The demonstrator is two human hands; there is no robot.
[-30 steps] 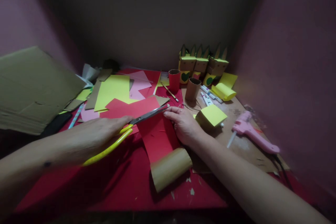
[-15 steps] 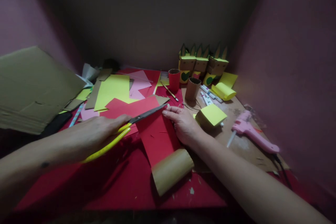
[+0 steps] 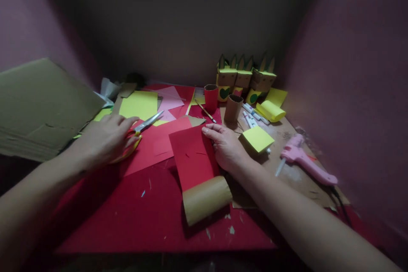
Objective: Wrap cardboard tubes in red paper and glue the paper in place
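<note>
My left hand (image 3: 110, 136) is at the left over the paper sheets, its fingers around the yellow handles of the scissors (image 3: 148, 122), whose blades point up and to the right. My right hand (image 3: 225, 144) pinches the upper right edge of a red paper strip (image 3: 194, 157). The strip's lower end meets a brown cardboard tube (image 3: 207, 202) lying on its side on the red table. A larger red sheet (image 3: 149, 142) lies between the scissors and the strip.
Behind stand a red tube (image 3: 211, 97), a brown tube (image 3: 233, 108) and cardboard figures (image 3: 244, 78). On the right are a yellow-topped box (image 3: 258, 139), markers (image 3: 251, 112) and a pink glue gun (image 3: 306, 159). A large cardboard piece (image 3: 44, 108) rises at the left.
My left hand has moved the scissors left, away from the red strip's upper edge. The strip's top edge now shows straight, and my right hand still holds it. The tube has shifted slightly up.
</note>
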